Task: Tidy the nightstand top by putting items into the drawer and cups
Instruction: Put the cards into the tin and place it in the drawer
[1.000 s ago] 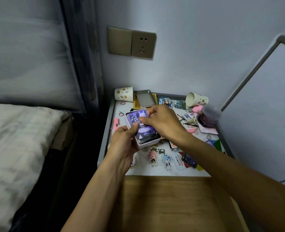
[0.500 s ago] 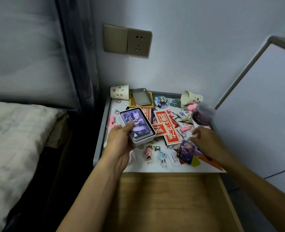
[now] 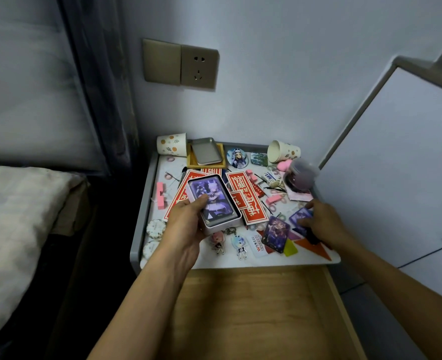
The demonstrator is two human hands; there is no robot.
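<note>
While the left hand [image 3: 186, 224] holds an open tin [image 3: 223, 224] above the centre of the bench [image 3: 214, 261], the step in hand reads as gathering loose picture cards into that tin. The left grip is closed round the tin from below, thumb lying across the topmost card inside.

At the right edge of the bench, the right hand [image 3: 323, 224] is down on a purple card [image 3: 298, 216]. Its grip is narrowed, thumb and forefinger set against opposite edges in what appears to be a pinch. Whether the card has left the surface cannot be told.

A second card [image 3: 275, 233] lies just beside it, towards the centre. The drawer [image 3: 253, 307] stands open and bare in the lower half of the frame. One cup [image 3: 172, 144] is upright at the back left, and another [image 3: 283, 151] lies tipped at the back right.

Judgement: the task is at an early stage, with much clutter outstanding. The next move calls for lifting the thin card cleanly by its edge, carrying it leftward and laying it flat in the tin without disturbing the hairpins nearby.
</note>
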